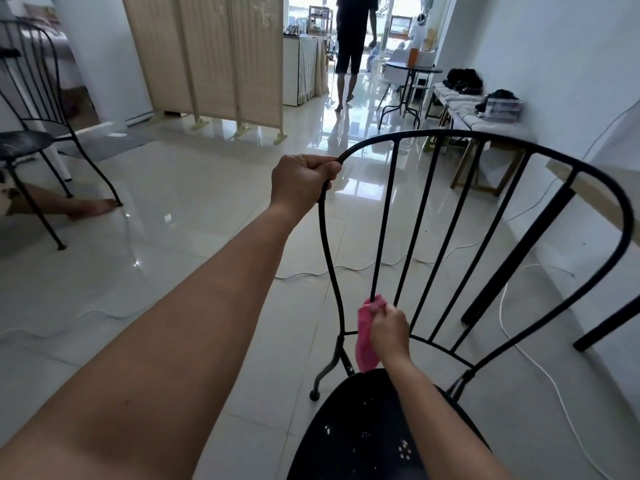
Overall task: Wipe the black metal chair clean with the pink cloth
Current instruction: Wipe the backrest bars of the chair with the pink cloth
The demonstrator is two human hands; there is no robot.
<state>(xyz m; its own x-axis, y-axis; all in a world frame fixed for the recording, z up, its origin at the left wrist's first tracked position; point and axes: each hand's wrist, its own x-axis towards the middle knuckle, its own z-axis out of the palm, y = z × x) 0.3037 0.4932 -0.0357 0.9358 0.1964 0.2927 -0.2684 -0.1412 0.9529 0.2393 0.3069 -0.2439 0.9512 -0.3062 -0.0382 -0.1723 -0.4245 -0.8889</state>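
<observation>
Black metal fills the lower right: the chair [446, 216] stands on the glossy tile floor [194, 237] with its round seat [363, 431] nearest the camera and its curved back, ribbed with thin upright bars, rising beyond. Left hand [303, 183] is clenched around the top rail at its left bend, arm stretched out long from the lower left. Right hand [389, 329] is low, just above the seat, fingers pinched shut on the pink cloth [366, 337], which is bunched around the foot of the leftmost inner bar and hangs down toward the seat edge. A white cable [346, 268] snakes across the floor behind the chair back. Off to the left stands a second chair [31, 140] of the same black wire make, and a bare foot [91, 209] rests on the floor by its leg. Farther back, a beige folding screen [207, 57] stands on the tiles, and a person [353, 39] in dark clothes stands barefoot in the bright doorway. Along the right wall sits a cushioned bench [460, 98] with dark bags on it, a small round table [412, 72] just before it.
</observation>
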